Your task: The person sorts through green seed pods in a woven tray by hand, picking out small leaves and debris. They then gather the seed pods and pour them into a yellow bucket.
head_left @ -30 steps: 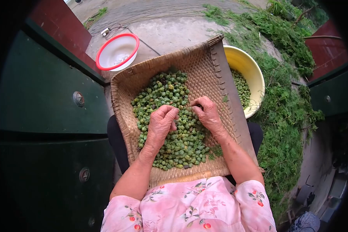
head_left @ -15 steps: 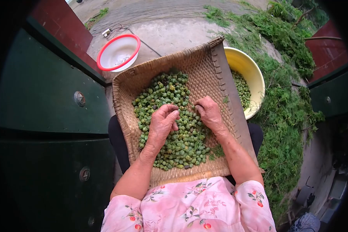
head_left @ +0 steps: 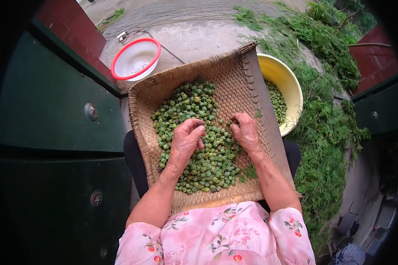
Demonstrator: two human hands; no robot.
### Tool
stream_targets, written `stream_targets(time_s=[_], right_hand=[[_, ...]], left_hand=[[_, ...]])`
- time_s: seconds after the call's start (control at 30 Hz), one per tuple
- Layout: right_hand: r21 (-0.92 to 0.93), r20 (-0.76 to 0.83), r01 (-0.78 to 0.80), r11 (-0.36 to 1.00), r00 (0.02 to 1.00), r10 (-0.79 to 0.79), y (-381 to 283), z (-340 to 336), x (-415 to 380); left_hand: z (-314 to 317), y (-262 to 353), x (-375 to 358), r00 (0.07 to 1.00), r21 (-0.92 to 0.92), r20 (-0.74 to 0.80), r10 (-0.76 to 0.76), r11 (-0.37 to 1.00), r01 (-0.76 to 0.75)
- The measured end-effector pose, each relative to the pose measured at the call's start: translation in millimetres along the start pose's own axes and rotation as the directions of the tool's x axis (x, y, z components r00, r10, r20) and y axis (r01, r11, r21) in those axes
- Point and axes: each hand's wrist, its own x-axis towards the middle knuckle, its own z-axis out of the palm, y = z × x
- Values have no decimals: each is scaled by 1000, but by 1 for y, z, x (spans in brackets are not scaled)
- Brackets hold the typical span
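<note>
A heap of small green seed cones (head_left: 208, 174) lies in a woven wicker tray (head_left: 230, 73) across my lap. Over the middle of the heap is my left hand (head_left: 188, 139), its fingers curled and the thumb pressed toward them; whatever is between them is hidden. At the heap's right edge, my right hand (head_left: 246, 133) has its thumb and forefinger pinched together near a tiny dark green bit, too small to name. Loose green sprigs (head_left: 248, 172) rest on the tray below my right wrist.
Right of the tray stands a yellow tub (head_left: 293, 90) part filled with similar cones. A white basin (head_left: 128, 62) with a red rim sits at the far left. Cut evergreen branches (head_left: 320, 145) cover the ground on the right. A dark green door panel (head_left: 53, 97) flanks my left.
My right hand has shifted slightly to the right, away from my left hand. My left hand has stayed almost where it was over the heap.
</note>
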Motion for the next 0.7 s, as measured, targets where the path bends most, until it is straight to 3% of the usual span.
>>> stream_targets(time_s=[0.13, 0.23, 0.33, 0.43, 0.5, 0.57, 0.7], right_hand=[[-102, 22, 5, 995, 1000, -3, -3, 7, -3], [26, -51, 40, 999, 998, -39, 2, 14, 0], [370, 100, -80, 926, 994, 46, -17, -4, 2], [434, 130, 1, 901, 989, -64, -43, -16, -2], [394, 121, 81, 915, 983, -139, -52, -15, -5], [352, 74, 195, 916, 969, -234, -56, -10, -8], [345, 62, 215, 914, 966, -250, -55, -8, -10]], left_hand=[[2, 3, -1, 1000, 23, -4, -1, 1000, 2], [2, -1, 0, 1000, 33, 9, 21, 999, -21], [3, -3, -1, 998, 89, 15, 57, 994, -58], [9, 0, -3, 990, 225, -13, 140, 965, -134], [11, -3, -3, 975, 299, -17, 221, 932, -206], [11, -1, -4, 978, 330, 1, 206, 924, -195], [10, 3, -6, 993, 272, 2, 120, 955, -116]])
